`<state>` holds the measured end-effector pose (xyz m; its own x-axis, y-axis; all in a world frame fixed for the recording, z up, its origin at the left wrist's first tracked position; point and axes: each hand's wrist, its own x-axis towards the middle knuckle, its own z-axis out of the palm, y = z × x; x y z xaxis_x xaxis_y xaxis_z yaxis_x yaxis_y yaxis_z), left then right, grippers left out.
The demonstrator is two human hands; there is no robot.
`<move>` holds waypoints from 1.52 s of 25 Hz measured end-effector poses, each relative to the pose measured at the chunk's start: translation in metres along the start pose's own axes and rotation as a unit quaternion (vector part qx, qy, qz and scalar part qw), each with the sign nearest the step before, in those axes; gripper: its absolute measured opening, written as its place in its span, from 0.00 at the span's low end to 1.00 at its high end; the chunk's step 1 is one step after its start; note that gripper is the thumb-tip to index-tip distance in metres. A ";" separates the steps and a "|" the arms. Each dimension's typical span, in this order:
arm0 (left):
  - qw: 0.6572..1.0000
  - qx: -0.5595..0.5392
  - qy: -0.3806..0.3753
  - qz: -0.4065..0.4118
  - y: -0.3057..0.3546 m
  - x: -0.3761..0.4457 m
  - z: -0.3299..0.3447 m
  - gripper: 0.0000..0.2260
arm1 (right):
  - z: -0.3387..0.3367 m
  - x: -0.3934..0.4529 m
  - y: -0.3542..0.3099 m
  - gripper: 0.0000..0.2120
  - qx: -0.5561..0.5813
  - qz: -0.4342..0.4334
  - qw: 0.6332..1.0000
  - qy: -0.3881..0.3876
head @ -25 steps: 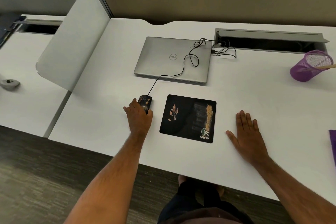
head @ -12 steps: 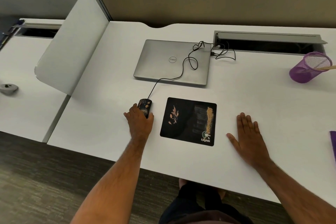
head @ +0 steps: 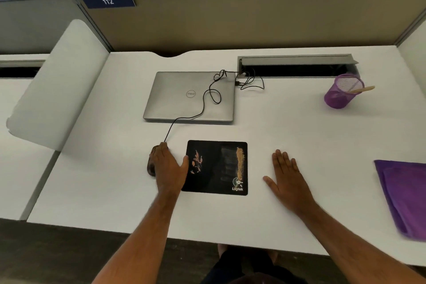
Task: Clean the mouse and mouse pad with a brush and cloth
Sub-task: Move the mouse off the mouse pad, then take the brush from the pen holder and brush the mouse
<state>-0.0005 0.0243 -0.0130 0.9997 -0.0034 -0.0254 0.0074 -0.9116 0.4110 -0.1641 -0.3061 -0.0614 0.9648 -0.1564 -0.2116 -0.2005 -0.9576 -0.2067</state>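
Observation:
A dark wired mouse (head: 151,162) lies on the white desk (head: 288,127), left of a black mouse pad (head: 215,176). My left hand (head: 169,168) lies over the mouse and holds it, hiding most of it; its thumb reaches the pad's left edge. Orange crumbs and a sandy streak lie on the pad. My right hand (head: 288,180) rests flat on the desk to the right of the pad, fingers straight. A purple cloth (head: 405,193) lies at the right edge. A wooden handle (head: 362,89), perhaps the brush, sticks out of a purple mesh cup (head: 340,93).
A closed silver laptop (head: 184,101) sits behind the pad, with the mouse cable (head: 204,101) looping over it into an open cable slot (head: 297,69). A white divider panel (head: 57,85) stands at the left. The desk's front edge runs just under my forearms.
My left hand has slid forward over the mouse and now covers most of it. The view has tilted up and shifted right, bringing the cloth in. My right hand has stayed flat.

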 end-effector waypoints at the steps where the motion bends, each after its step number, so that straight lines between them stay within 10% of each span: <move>1: 1.000 0.009 -0.007 0.014 0.007 -0.002 0.003 0.37 | -0.001 0.000 0.001 0.46 0.005 0.000 1.000 0.004; 25: 0.942 0.033 -0.169 0.290 0.258 0.018 0.131 0.37 | -0.069 0.039 0.138 0.43 0.061 0.102 0.987 0.110; 38: 0.906 0.053 -0.205 0.366 0.343 0.042 0.203 0.38 | -0.158 0.091 0.209 0.20 0.241 0.204 0.866 0.388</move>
<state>0.0389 -0.3719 -0.0579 0.6418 -0.7564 -0.1264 -0.6787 -0.6369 0.3656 -0.0908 -0.5585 0.0272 0.5833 -0.7523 0.3063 -0.4192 -0.6018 -0.6798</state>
